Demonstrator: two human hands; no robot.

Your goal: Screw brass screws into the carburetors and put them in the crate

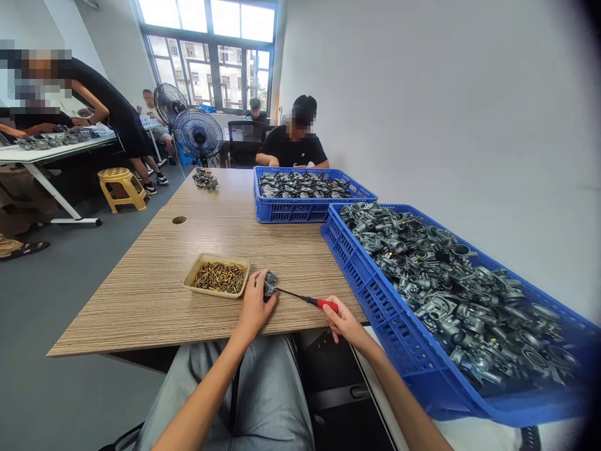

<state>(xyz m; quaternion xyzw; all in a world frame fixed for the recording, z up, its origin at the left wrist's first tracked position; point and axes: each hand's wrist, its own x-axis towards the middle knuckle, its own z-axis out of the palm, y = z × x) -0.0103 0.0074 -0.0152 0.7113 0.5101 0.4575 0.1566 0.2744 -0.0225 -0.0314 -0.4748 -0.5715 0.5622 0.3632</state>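
Note:
My left hand is closed around a small grey metal carburetor body resting on the wooden table. In my right hand is a screwdriver with a red handle and a long dark shaft. The shaft points left, and its tip meets the right side of the carburetor body; whether it sits in a screw is too small to tell. Just left of my left hand stands a cream tray holding many small brass parts.
A large blue crate piled with metal carburetor bodies stands at my right. Behind it is a second blue crate of similar parts. More metal parts lie at the table's far end, where a person sits. Fans stand beyond.

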